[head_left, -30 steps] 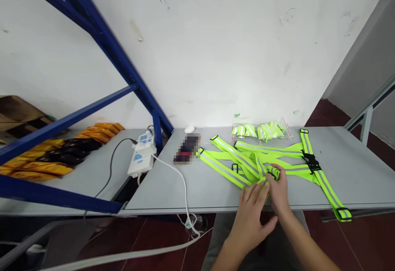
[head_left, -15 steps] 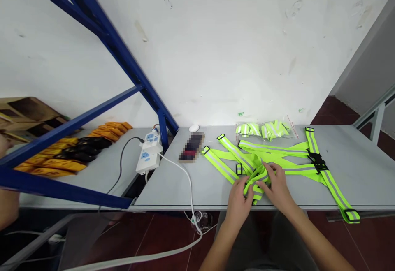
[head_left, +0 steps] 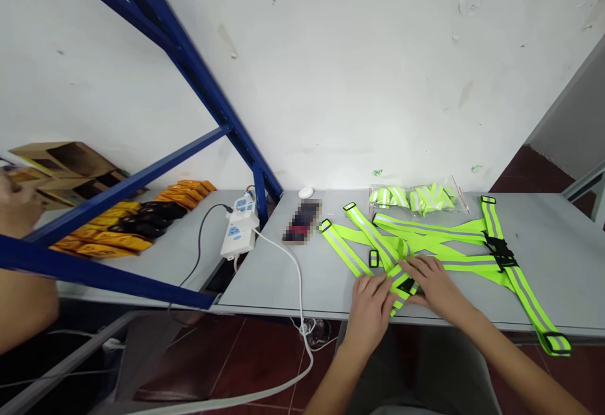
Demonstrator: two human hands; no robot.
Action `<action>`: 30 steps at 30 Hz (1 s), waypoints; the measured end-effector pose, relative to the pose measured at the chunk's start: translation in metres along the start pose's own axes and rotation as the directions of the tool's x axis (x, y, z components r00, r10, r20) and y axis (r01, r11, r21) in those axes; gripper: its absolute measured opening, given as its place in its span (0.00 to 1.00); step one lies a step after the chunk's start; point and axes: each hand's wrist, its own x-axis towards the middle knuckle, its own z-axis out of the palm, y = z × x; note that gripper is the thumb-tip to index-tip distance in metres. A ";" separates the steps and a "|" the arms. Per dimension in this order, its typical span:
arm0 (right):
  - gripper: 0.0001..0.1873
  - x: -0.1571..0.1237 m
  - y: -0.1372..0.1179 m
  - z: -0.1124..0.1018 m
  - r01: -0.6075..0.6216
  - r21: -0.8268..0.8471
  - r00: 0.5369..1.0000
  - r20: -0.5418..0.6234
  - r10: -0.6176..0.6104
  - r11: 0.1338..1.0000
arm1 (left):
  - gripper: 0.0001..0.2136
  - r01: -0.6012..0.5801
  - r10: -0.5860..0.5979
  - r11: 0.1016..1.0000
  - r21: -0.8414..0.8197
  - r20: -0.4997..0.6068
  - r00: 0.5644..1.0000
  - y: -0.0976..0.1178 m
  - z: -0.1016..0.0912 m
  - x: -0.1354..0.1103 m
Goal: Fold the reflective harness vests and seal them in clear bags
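Observation:
A fluorescent yellow-green reflective strap vest [head_left: 397, 270] with grey stripes and black buckles lies partly bunched near the table's front edge. My left hand [head_left: 371, 308] pinches the bunched straps from the left. On the right, my right hand [head_left: 439, 289] grips the same bundle, fingers on top and thumb low at the edge. A black buckle shows between both hands. Behind and right of them, a second reflective vest [head_left: 491, 232] is spread out, its lower strap hanging over the front edge. Where the two vests overlap, I cannot tell which strap belongs to which.
Clear bags of folded vests [head_left: 420, 199] lie against the wall. A phone [head_left: 302, 221], a white round object [head_left: 305, 193] and a power strip [head_left: 239, 229] with a white cable are to the left. Beyond a blue frame [head_left: 203, 87] are yellow packets [head_left: 108, 238] and another person's hand [head_left: 16, 204].
The bunched straps are flatter and lower now, and my right fingers have spread over their top. The camera view has shifted slightly. More of the other person's arm shows at left.

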 end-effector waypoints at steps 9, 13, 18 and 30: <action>0.22 0.033 0.002 -0.010 0.129 -0.067 0.991 -0.010 -0.130 0.989 | 0.18 0.100 -0.091 0.979 -0.178 0.055 0.994 -0.005 -0.005 -0.003; 0.26 0.051 -0.011 -0.006 0.061 -0.029 0.988 -0.138 -0.064 0.998 | 0.13 0.294 -0.313 0.890 -0.348 0.002 0.950 -0.013 -0.011 0.012; 0.39 0.064 -0.023 0.011 0.115 -0.072 0.979 -0.159 -0.126 0.991 | 0.21 0.474 -0.564 0.740 -0.476 -0.056 0.824 -0.024 -0.015 0.024; 0.28 0.101 -0.013 -0.006 0.355 -0.201 0.916 -0.122 -0.382 0.913 | 0.17 0.450 -0.693 0.228 -0.863 0.181 0.698 -0.028 -0.025 0.053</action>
